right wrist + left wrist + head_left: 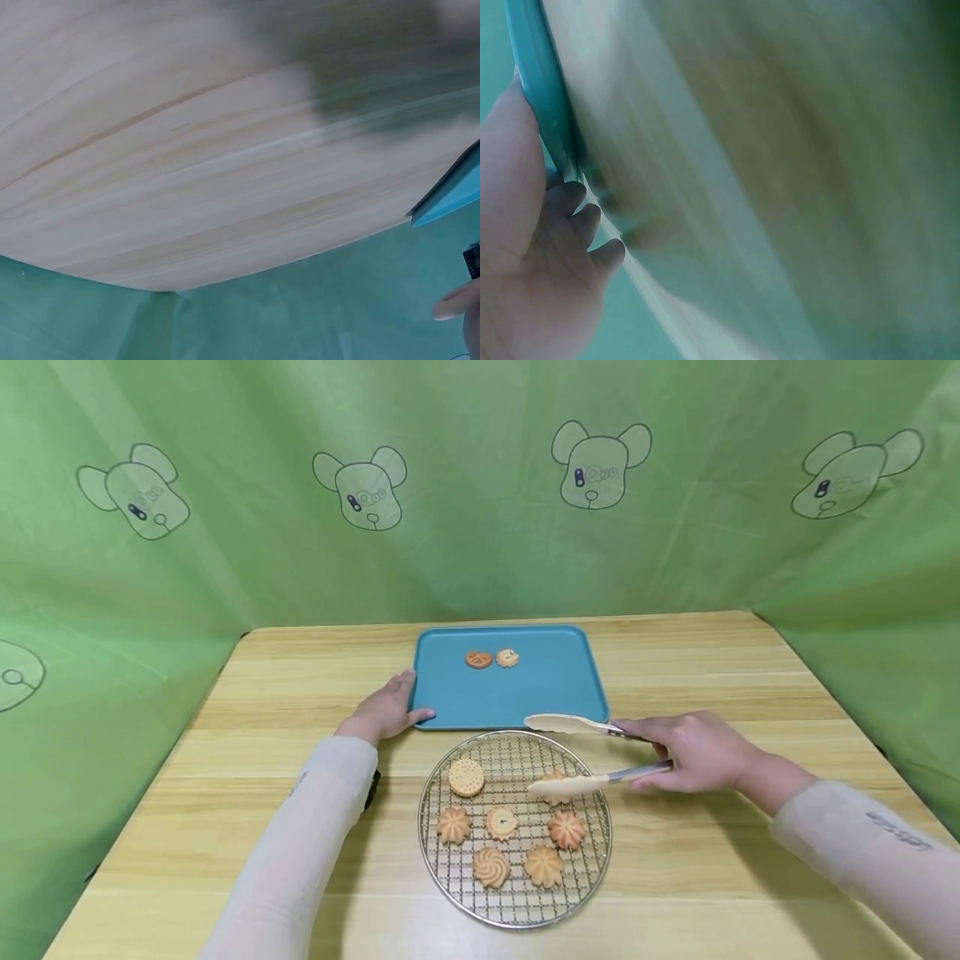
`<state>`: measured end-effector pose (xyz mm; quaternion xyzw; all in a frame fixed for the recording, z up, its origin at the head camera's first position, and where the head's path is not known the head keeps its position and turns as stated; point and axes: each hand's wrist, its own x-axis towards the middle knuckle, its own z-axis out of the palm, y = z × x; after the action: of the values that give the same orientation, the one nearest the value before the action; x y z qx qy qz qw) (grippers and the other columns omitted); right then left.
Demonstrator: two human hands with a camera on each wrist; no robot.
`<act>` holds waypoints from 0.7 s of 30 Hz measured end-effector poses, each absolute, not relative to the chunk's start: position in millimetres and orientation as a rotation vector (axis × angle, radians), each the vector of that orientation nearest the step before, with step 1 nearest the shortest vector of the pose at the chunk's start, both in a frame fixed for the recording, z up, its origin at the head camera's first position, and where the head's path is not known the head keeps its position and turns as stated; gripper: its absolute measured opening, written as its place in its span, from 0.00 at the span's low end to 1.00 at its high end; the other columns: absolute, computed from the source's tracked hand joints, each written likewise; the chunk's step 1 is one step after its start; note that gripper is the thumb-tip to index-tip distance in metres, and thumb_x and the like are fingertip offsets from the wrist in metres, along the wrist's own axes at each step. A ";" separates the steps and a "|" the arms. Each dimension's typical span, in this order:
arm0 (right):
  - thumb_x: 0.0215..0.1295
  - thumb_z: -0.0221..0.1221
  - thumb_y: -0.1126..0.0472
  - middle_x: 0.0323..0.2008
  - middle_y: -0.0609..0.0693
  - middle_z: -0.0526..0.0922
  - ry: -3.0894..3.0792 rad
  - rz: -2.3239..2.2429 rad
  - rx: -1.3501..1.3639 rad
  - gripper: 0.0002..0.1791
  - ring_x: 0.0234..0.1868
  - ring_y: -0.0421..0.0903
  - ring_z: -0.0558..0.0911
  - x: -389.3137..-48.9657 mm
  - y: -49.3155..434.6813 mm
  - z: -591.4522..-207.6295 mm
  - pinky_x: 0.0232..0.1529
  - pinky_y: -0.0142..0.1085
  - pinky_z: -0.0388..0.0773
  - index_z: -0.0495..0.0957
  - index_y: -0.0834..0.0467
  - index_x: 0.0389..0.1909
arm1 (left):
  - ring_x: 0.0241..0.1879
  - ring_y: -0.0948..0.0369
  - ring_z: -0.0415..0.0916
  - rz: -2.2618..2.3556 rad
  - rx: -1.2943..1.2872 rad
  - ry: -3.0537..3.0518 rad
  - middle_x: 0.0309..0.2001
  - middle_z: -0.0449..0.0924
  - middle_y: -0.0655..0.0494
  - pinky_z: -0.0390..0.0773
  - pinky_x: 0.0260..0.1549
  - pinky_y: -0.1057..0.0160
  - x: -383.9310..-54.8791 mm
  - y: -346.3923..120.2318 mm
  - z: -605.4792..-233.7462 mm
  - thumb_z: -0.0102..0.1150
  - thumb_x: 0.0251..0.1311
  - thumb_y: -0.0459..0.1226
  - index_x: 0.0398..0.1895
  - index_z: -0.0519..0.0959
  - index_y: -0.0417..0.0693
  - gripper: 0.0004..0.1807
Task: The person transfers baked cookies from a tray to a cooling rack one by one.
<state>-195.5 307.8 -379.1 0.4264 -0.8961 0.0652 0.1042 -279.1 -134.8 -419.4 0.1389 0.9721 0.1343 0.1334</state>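
Near far right edge of round metal wire rack, golden scalloped biscuit: likely light, brittle; pinch sides softly. Right hand grips cream-tipped metal tongs; left hand holds blue rectangular tray.

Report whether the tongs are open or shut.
Open: the tongs in the right hand show a wide gap between their tips.

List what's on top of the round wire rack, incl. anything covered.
Seven cookies show on the wire rack. One arm of the tongs crosses the upper-right cookie, hiding its middle. The mesh directly beneath the cookies can't be seen.
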 end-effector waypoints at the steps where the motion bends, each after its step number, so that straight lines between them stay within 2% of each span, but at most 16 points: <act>1: 0.47 0.67 0.34 0.28 0.42 0.78 -2.666 0.186 1.239 0.44 0.17 0.28 0.61 -195.5 306.2 -378.9 0.17 0.28 0.65 0.75 0.60 0.59 | 0.73 0.51 0.36 0.390 0.402 2.818 0.75 0.36 0.46 0.42 0.70 0.55 -279.1 -134.7 -419.1 0.45 0.65 0.60 0.75 0.36 0.39 0.50; 6: 0.47 0.66 0.33 0.20 0.37 0.68 -2.753 0.187 1.166 0.47 0.15 0.29 0.60 -196.8 298.1 -376.9 0.17 0.28 0.63 0.73 0.60 0.62 | 0.73 0.50 0.36 0.396 0.408 2.819 0.75 0.36 0.45 0.43 0.70 0.55 -278.3 -134.7 -417.9 0.45 0.65 0.60 0.75 0.37 0.38 0.50; 10: 0.46 0.66 0.32 0.18 0.37 0.66 -2.812 0.199 1.095 0.48 0.14 0.31 0.61 -200.2 290.8 -374.5 0.16 0.29 0.62 0.71 0.60 0.63 | 0.73 0.50 0.36 0.403 0.415 2.820 0.75 0.36 0.45 0.43 0.70 0.55 -277.8 -134.7 -416.6 0.46 0.65 0.59 0.75 0.37 0.38 0.50; 14: 0.47 0.64 0.29 0.18 0.40 0.68 -2.867 0.197 1.011 0.51 0.14 0.33 0.62 -204.3 283.2 -372.8 0.16 0.30 0.63 0.70 0.61 0.64 | 0.73 0.50 0.37 0.412 0.414 2.818 0.75 0.36 0.45 0.43 0.70 0.55 -277.8 -134.6 -415.8 0.46 0.65 0.59 0.75 0.37 0.38 0.50; 21: 0.49 0.61 0.27 0.27 0.48 0.77 -2.948 0.186 0.882 0.53 0.16 0.36 0.66 -213.6 272.4 -373.8 0.18 0.34 0.68 0.66 0.61 0.67 | 0.73 0.50 0.36 0.401 0.418 2.820 0.75 0.36 0.45 0.42 0.70 0.55 -278.3 -135.4 -417.5 0.46 0.65 0.60 0.75 0.37 0.38 0.50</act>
<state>-213.6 272.4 -373.8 0.2860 -0.9559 0.0603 0.0294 -278.3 -135.4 -417.5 0.1440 0.9711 0.1381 0.1308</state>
